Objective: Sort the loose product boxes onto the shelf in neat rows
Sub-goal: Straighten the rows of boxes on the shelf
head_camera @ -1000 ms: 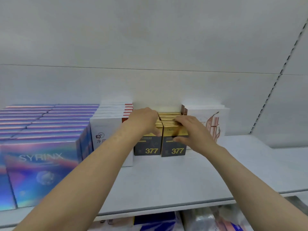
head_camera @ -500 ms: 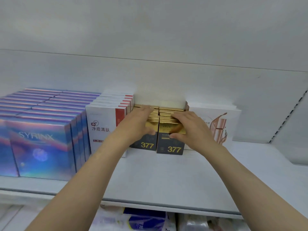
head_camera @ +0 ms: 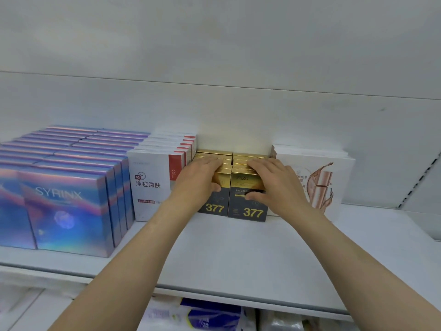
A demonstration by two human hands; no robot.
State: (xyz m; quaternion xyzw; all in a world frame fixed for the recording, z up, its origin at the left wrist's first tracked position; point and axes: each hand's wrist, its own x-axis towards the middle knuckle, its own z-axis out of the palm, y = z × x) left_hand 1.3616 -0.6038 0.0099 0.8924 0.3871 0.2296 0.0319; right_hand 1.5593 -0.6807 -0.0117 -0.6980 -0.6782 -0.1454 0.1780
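The sorting looks well advanced: the shelf (head_camera: 238,254) already carries four groups standing in rows front to back, and no loose box shows on its bare front part, so what is left seems to be squaring up the middle group, though anything outside the view cannot be judged. Both hands are on the gold-and-black boxes (head_camera: 248,199), which stand upright in two files side by side near the back wall, between the white boxes with a red stripe (head_camera: 152,182) and the white boxes printed with a rose-gold bottle (head_camera: 319,182). The left hand (head_camera: 198,180) lies over the top of the left file, fingers (head_camera: 210,163) stretched flat along the gold tops and thumb pressed on the front face; the right hand (head_camera: 274,182) clasps the front box of the right file, fingers over its top edge and thumb on its face. These boxes are small, gold above and dark below, each front marked 377 in yellow; the right front box sits slightly forward of the left. The holographic blue boxes (head_camera: 66,204) fill the shelf's left end in tidy files
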